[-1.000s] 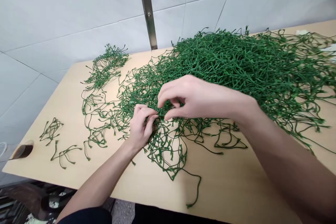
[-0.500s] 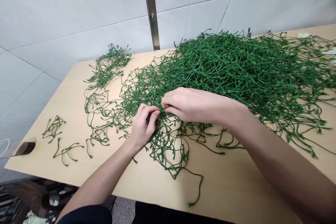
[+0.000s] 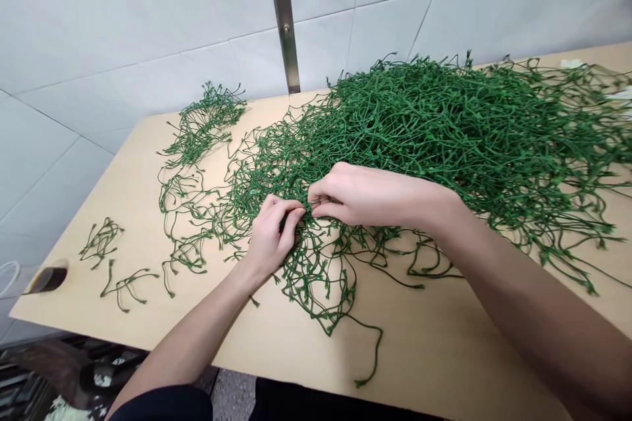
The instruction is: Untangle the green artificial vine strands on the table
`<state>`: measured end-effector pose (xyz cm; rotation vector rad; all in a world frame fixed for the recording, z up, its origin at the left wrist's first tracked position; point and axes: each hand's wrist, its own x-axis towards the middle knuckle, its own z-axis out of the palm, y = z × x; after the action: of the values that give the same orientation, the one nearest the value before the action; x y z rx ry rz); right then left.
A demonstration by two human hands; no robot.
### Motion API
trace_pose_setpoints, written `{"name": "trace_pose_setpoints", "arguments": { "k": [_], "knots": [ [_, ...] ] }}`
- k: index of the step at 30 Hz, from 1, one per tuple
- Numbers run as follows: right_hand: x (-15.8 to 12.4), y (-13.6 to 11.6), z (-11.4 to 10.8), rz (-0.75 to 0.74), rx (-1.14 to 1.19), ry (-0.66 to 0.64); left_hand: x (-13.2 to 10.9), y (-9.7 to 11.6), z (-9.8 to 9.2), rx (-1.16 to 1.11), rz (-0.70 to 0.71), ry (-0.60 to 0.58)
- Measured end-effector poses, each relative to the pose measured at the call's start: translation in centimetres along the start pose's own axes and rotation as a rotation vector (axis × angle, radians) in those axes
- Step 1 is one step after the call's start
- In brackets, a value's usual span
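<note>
The pale table [image 3: 419,355] is carrying a broad heap of green strands [image 3: 419,118]; at the heap's near-left edge, the right hand [image 3: 355,194] is bringing its thumb and fingers close together, where a second ago they were standing well parted; whether it is gripping a strand, I cannot tell; just left of it, the left hand [image 3: 271,233] is pinching some of the strands, thumb against forefinger; both hands' fingertips are now nearly meeting, so the handling seems to be narrowing to one small spot; well left of the heap, a little bunch [image 3: 101,242] is lying unmoved.
</note>
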<state>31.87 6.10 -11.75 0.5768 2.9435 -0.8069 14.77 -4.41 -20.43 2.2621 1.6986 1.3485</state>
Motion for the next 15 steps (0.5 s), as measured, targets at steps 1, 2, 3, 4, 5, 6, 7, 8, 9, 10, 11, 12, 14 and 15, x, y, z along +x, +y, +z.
{"name": "trace_pose_setpoints", "arguments": {
  "k": [1, 2, 3, 4, 5, 6, 7, 8, 9, 10, 11, 12, 14, 15],
  "knots": [
    [-0.1, 0.1, -0.1, -0.015, 0.01, 0.0, 0.0, 0.0, 0.0, -0.001, 0.017, -0.012],
    [-0.2, 0.2, -0.3, -0.029, 0.015, 0.0, 0.1, 0.0, 0.0, -0.002, 0.04, -0.023],
    [-0.3, 0.4, -0.5, -0.044, 0.018, -0.001, 0.1, 0.0, 0.1, -0.005, 0.064, -0.029],
    [-0.4, 0.5, -0.6, -0.057, 0.023, -0.002, 0.1, 0.0, 0.1, -0.01, 0.089, -0.029],
    [-0.5, 0.7, -0.8, -0.065, 0.031, -0.005, 0.1, 0.1, 0.2, -0.015, 0.11, -0.024],
    [-0.6, 0.8, -0.9, -0.07, 0.039, -0.009, 0.1, 0.2, 0.2, -0.02, 0.127, -0.016],
    [-0.7, 0.9, -1.1, -0.073, 0.046, -0.013, 0.1, 0.3, 0.3, -0.025, 0.14, -0.009],
    [-0.8, 1.1, -1.2, -0.073, 0.051, -0.014, 0.1, 0.3, 0.4, -0.031, 0.15, -0.003],
    [-0.9, 1.2, -1.4, -0.073, 0.052, -0.016, 0.0, 0.4, 0.4, -0.035, 0.156, 0.001],
    [-1.0, 1.2, -1.5, -0.072, 0.049, -0.018, 0.0, 0.5, 0.4, -0.039, 0.161, 0.004],
    [-1.1, 1.3, -1.6, -0.075, 0.046, -0.02, 0.0, 0.5, 0.5, -0.044, 0.162, 0.005],
    [-1.2, 1.4, -1.7, -0.083, 0.047, -0.026, -0.1, 0.6, 0.5, -0.05, 0.161, 0.007],
    [-1.4, 1.5, -1.9, -0.105, 0.061, -0.034, -0.1, 0.7, 0.5, -0.064, 0.159, 0.015],
    [-1.5, 1.5, -2.0, -0.113, 0.074, -0.034, -0.1, 0.8, 0.5, -0.07, 0.16, 0.02]
  ]
}}
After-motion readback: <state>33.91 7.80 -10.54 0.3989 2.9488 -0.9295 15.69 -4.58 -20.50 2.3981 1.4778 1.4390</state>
